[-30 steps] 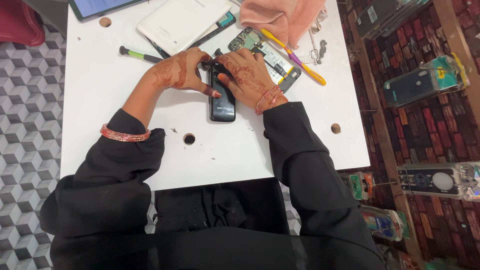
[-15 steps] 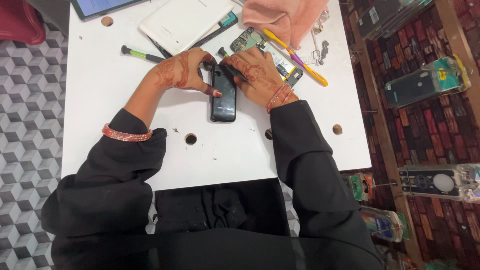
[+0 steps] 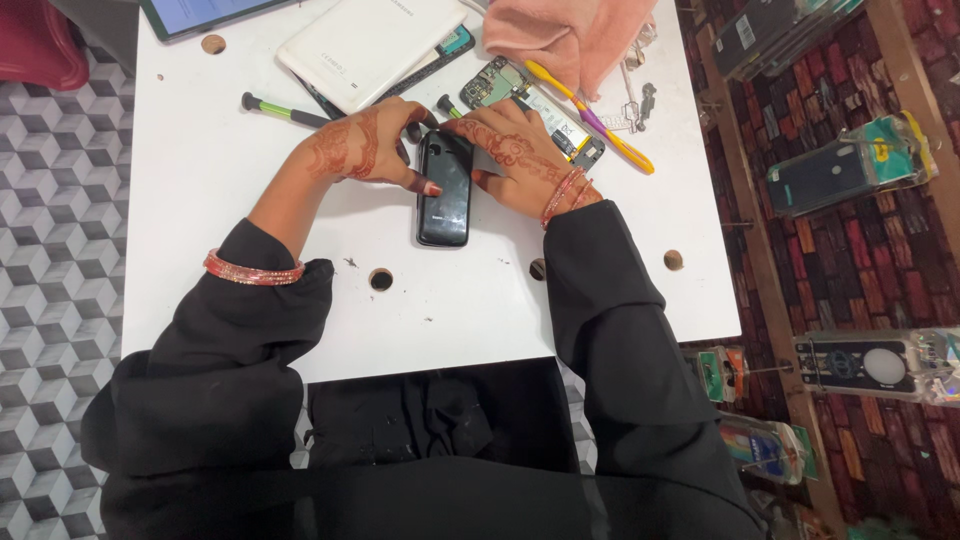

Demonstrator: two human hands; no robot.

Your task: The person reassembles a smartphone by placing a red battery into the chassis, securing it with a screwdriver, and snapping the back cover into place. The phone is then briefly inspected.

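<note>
Gripping a black phone (image 3: 444, 190) by its top end, the left hand (image 3: 365, 145) and right hand (image 3: 510, 155) pinch it from either side; it lies flat on the white table (image 3: 200, 200).

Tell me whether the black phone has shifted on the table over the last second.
No real shift. The black phone lies lengthwise just above the two holes in the white table, as before, both hands at its top end.

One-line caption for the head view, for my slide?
Both hands, left hand and right hand, grip the top of a black phone lying on a white table among tools and opened devices.
</note>
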